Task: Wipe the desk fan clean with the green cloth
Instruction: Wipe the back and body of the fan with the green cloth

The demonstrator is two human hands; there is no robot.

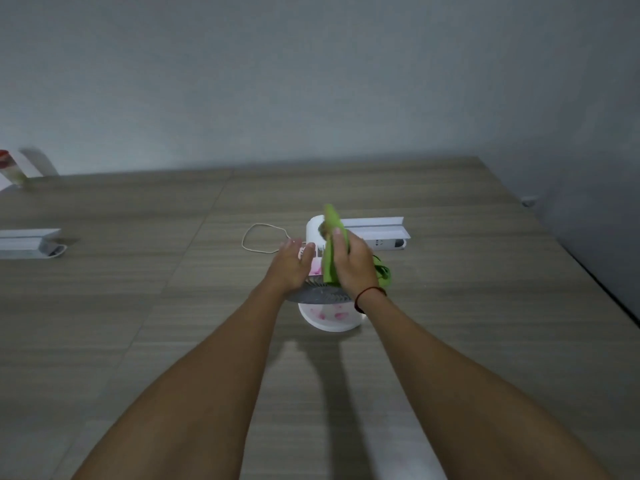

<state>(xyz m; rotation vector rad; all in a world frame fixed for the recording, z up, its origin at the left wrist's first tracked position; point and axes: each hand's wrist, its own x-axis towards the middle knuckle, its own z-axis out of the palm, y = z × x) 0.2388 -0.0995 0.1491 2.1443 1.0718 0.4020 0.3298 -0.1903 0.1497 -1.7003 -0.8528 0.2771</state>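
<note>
A small white desk fan [325, 299] stands on the wooden table, with a grey grille facing me and pink flower marks on its round base. My left hand [289, 268] rests flat against the fan's left side, steadying it. My right hand [353, 266] grips the green cloth [330, 244] and presses it on the top of the fan body. Part of the cloth hangs down to the right of my wrist. Both hands hide most of the fan's upper body.
A white cable [265, 237] loops on the table left of the fan. A white power strip and box [377, 232] lie just behind it. Another white box [29, 242] sits at far left, a bottle [12, 171] at the back left. The table's edge runs along the right.
</note>
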